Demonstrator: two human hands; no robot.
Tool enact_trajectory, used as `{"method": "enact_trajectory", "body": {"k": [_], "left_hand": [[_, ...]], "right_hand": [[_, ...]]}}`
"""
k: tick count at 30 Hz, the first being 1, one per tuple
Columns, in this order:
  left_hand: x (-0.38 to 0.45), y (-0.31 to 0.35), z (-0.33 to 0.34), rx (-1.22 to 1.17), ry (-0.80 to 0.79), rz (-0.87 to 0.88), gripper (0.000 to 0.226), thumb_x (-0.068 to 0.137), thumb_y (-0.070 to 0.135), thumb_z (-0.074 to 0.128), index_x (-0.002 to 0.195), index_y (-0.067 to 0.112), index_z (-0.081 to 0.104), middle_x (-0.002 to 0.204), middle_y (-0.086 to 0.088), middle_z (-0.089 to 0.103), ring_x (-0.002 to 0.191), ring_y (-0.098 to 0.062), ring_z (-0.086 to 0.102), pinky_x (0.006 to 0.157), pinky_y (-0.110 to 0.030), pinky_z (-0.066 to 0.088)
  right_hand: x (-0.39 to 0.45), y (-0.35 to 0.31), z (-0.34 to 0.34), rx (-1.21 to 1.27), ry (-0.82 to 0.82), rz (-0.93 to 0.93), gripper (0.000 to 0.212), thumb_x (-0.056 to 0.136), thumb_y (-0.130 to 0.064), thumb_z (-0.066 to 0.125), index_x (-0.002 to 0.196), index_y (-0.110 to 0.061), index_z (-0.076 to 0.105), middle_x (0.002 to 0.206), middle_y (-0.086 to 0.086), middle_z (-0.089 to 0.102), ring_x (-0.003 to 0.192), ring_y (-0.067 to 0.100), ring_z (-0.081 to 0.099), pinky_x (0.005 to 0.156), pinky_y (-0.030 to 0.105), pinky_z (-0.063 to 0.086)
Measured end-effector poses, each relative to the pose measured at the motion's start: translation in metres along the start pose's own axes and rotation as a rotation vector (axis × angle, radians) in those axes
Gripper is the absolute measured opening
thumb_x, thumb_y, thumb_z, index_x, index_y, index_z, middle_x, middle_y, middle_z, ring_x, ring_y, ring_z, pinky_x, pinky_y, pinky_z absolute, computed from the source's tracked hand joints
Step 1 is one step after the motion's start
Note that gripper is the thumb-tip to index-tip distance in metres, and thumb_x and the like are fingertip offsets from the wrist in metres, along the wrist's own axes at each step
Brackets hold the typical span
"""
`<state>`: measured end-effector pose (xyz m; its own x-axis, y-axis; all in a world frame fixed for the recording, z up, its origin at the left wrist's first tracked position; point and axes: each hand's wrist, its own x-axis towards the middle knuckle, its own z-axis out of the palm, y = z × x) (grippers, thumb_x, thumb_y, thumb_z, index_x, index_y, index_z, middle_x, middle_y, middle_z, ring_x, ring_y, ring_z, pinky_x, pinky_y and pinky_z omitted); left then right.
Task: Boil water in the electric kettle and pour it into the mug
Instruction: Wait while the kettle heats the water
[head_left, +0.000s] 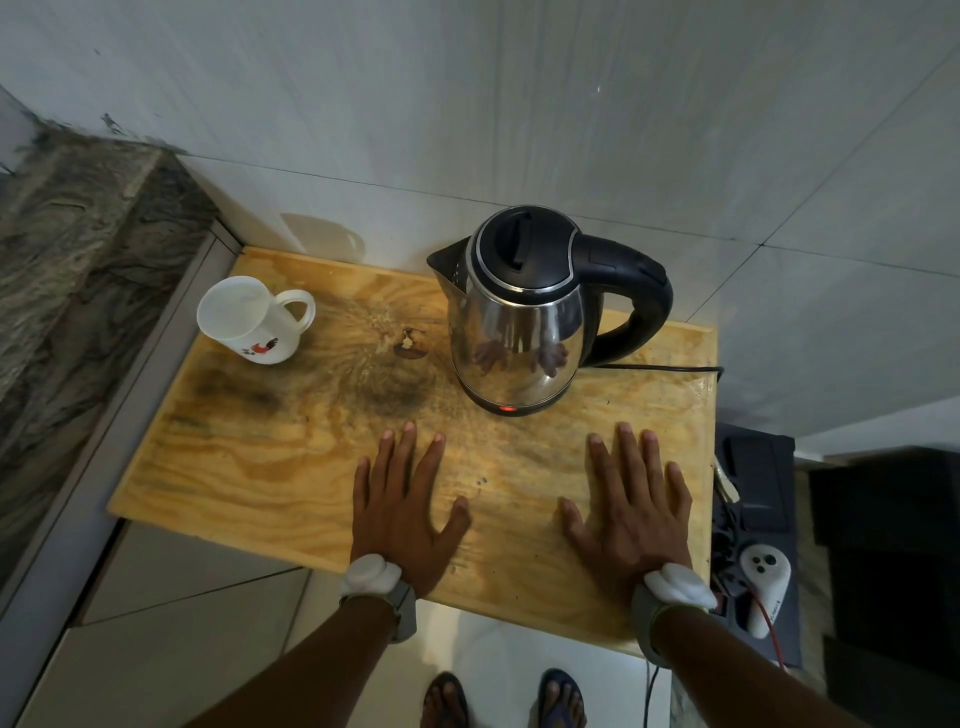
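Evidently the boiling step is in hand: the electric kettle (519, 312) stands upright on its base (511, 410) at the far right of the wooden board (249, 457), lid down, with a red light (508, 409) glowing at the front of the base, so I judge it switched on and heating. Both hands lie flat on the board, palms down, fingers straight and spread, grasping nothing; the left hand (402, 512) rests in front of the kettle and slightly to its left, the right hand (631, 506) in front and to its right, neither touching it. The mug (252, 322) stands well apart at the far left of the board, upright, mouth open, its handle turned toward the kettle; whether anything is in it I cannot tell. The next move, as I judge it, calls for waiting until the light goes out, then taking the black handle (631, 306) with the right hand, lifting the kettle clear of the base and tipping the spout (441, 260) over the mug slowly, since the metal body will be hot. Counted: one kettle, one mug, one board, two hands, and one power cord (670, 368) running off to the right.
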<state>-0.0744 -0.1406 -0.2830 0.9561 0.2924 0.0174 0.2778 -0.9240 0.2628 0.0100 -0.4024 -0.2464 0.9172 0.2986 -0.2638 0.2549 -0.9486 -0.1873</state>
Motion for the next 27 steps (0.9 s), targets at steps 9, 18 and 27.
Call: {"method": "enact_trajectory", "body": {"k": [9, 18, 27], "left_hand": [[0.0001, 0.0022, -0.0023, -0.008, -0.001, -0.002, 0.079, 0.084, 0.061, 0.049, 0.155, 0.041, 0.022, 0.168, 0.007, 0.012, 0.156, -0.019, 0.007, 0.124, -0.049, 0.012], [-0.0002, 0.0006, -0.0011, 0.0, -0.007, -0.003, 0.079, 0.084, 0.062, 0.047, 0.156, 0.041, 0.02, 0.168, 0.007, 0.011, 0.157, -0.019, 0.006, 0.124, -0.048, 0.011], [-0.0008, 0.0013, -0.0007, 0.006, 0.007, 0.002, 0.079, 0.085, 0.061, 0.048, 0.156, 0.04, 0.02, 0.168, 0.006, 0.012, 0.156, -0.02, 0.007, 0.124, -0.049, 0.012]], "right_hand": [[0.0003, 0.0004, -0.0001, -0.005, -0.01, 0.002, 0.085, 0.086, -0.075, 0.018, 0.154, -0.033, -0.01, 0.163, 0.0, -0.021, 0.148, 0.021, -0.025, 0.121, 0.052, -0.001], [0.0006, -0.0008, -0.0013, 0.0, -0.007, 0.003, 0.085, 0.085, -0.075, 0.016, 0.155, -0.033, -0.009, 0.163, 0.0, -0.02, 0.148, 0.02, -0.024, 0.121, 0.052, -0.001], [-0.0022, -0.0008, 0.0032, 0.017, 0.053, 0.004, 0.084, 0.088, -0.07, 0.029, 0.156, -0.032, 0.0, 0.165, 0.0, -0.01, 0.15, 0.021, -0.016, 0.121, 0.053, 0.005]]}}
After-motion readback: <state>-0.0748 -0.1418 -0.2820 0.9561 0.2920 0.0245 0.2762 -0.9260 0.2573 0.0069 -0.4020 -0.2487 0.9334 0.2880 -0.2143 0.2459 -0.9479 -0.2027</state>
